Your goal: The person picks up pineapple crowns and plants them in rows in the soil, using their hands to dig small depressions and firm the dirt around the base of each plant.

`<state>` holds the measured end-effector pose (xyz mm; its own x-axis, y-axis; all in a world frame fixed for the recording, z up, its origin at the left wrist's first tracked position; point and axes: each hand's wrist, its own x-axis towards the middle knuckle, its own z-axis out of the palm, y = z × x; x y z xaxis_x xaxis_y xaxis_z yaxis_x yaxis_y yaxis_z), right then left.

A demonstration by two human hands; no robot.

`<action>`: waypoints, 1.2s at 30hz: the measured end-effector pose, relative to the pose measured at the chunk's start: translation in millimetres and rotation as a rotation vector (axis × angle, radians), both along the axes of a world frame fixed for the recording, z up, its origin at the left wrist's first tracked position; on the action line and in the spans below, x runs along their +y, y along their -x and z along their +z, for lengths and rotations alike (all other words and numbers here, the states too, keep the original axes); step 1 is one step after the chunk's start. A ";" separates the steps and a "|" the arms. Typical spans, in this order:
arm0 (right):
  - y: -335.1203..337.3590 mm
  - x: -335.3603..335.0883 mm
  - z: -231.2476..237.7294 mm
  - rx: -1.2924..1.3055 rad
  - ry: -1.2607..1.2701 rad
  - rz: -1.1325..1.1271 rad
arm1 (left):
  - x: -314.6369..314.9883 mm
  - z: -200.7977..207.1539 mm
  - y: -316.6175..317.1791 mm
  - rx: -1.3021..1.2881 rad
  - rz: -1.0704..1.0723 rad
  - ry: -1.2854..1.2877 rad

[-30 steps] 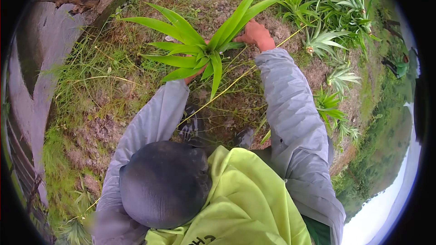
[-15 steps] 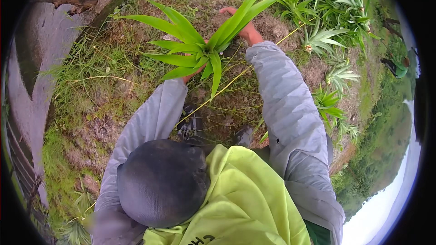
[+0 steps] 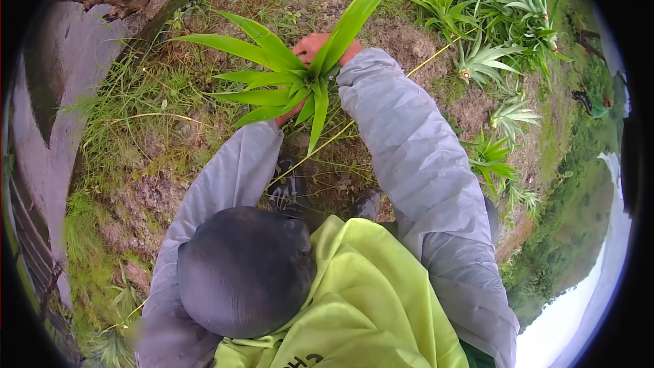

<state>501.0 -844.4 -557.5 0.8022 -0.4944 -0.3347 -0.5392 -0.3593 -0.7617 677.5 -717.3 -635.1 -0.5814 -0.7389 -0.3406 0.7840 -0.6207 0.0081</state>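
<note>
Primary item: a bright green rosette plant with long, strap-shaped, pointed leaves (image 3: pixel 313 84). It is located ahead of the person's feet, between the two bare hands, above a patch of grass and brown soil (image 3: pixel 238 143). Whether its base is set in the soil cannot be told.

Left hand (image 3: pixel 289 114): positioned at the plant's near left side, largely covered by the lower leaves. Its grip cannot be told.

Right hand (image 3: pixel 310 46): positioned at the far side of the plant, fingers bent and directed left, partly screened by the tall upright leaf. Whether it grips the plant cannot be told.

Both forearms are covered by loose, light grey sleeves (image 3: pixel 415 129). A thin, straight yellow string (image 3: pixel 337 135) runs diagonally below the plant (one drooping leaf tip comes close to it).

Surroundings: a heap of pale green spiky-leaved plants (image 3: pixel 521 3) lies at upper right. A dark shoe with pale markings (image 3: pixel 287 187) rests behind the plant, on the person's side.
</note>
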 end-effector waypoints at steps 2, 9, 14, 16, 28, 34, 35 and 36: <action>-3.0 2.3 -5.4 0.008 -0.016 -0.010 | -2.0 -7.4 -1.7 0.031 0.003 -0.009; 18.3 -5.2 -22.3 -0.072 -0.052 -0.141 | -3.0 -15.5 9.6 0.200 0.016 -0.051; 56.8 4.9 2.5 -0.216 -0.207 -0.704 | 6.5 -15.1 0.6 0.126 0.008 -0.047; 96.0 10.0 -2.2 0.042 0.156 -0.732 | 7.7 -13.5 11.0 0.072 -0.016 -0.019; 54.8 124.1 -17.4 0.614 0.347 -0.998 | 15.1 -21.1 -4.6 -0.375 -0.099 0.182; 40.8 147.3 -6.0 0.514 0.260 -0.887 | 5.6 -22.3 14.4 -0.605 -0.209 0.370; 36.8 145.0 0.4 0.443 0.222 -0.901 | 7.2 -23.1 7.6 -0.643 -0.216 0.389; 32.8 133.7 13.8 0.364 0.185 -0.908 | 7.7 -23.4 0.8 -0.669 -0.211 0.394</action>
